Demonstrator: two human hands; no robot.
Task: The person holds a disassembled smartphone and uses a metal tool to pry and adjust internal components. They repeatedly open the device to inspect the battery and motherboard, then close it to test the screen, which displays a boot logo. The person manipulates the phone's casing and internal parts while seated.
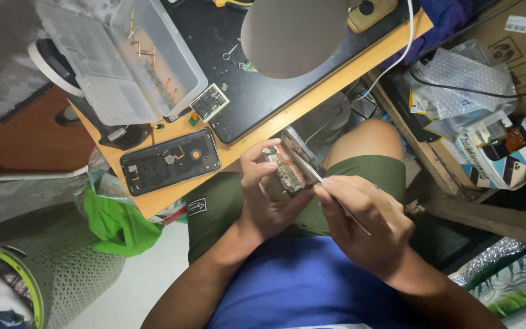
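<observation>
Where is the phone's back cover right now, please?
The back cover lies inside-up on the desk edge, left of both hands, below the clear parts box.

Bench clutter around you, on the table and both sides.
On your table (287, 119): black mat (257, 91), clear plastic organizer box (123, 58) lid open with small brass parts, small gridded chip tray (209, 102) beside it, phone back cover (170, 161) lying inside-up near the edge. Green cloth (120, 225) hangs below it. To your right: bubble wrap (461, 82), cardboard box (518, 42), white cable (406, 42).
</observation>
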